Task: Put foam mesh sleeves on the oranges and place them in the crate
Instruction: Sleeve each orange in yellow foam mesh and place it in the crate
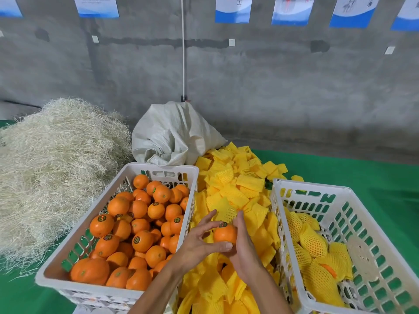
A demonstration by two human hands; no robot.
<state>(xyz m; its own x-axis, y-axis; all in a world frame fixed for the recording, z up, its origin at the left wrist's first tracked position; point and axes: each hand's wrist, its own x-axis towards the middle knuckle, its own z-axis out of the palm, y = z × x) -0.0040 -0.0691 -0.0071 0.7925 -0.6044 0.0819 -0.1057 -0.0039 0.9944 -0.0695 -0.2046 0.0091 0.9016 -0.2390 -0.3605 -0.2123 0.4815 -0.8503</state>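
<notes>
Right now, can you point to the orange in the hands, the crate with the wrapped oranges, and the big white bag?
orange (225, 234), head view, middle of its peel.
crate with wrapped oranges (306, 185), head view, far rim.
white bag (172, 134), head view, front of the cloth.

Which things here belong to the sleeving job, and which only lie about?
Job: bare orange held by both hands (left, right); left crate of oranges; pile of yellow foam mesh sleeves; right crate with sleeved oranges.
Lying about: straw heap; white woven sack; wall posters.
</notes>
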